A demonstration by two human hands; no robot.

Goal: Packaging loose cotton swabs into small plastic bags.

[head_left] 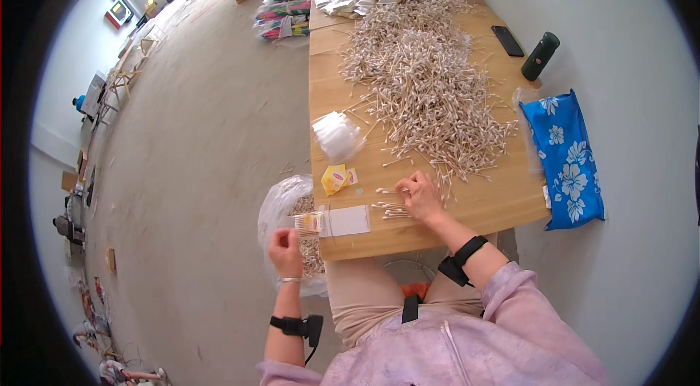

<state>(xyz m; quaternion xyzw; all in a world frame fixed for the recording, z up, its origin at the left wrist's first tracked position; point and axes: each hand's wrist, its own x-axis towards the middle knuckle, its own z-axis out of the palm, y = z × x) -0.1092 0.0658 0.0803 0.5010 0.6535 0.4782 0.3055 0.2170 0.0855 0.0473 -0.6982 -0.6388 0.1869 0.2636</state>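
Gathering, I reckon: right hand [421, 198] over thin white-tipped cotton swabs [394, 212] near the pale-wood tabletop [408, 237] front edge, left hand [286, 253] curled, can't tell if fingers clamp anything; next probably needs a neat pinch.

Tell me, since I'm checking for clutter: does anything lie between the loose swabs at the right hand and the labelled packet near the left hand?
Yes: a flat white rectangle lies on the tabletop between the swabs and the packet. Nothing upright is visible between them.
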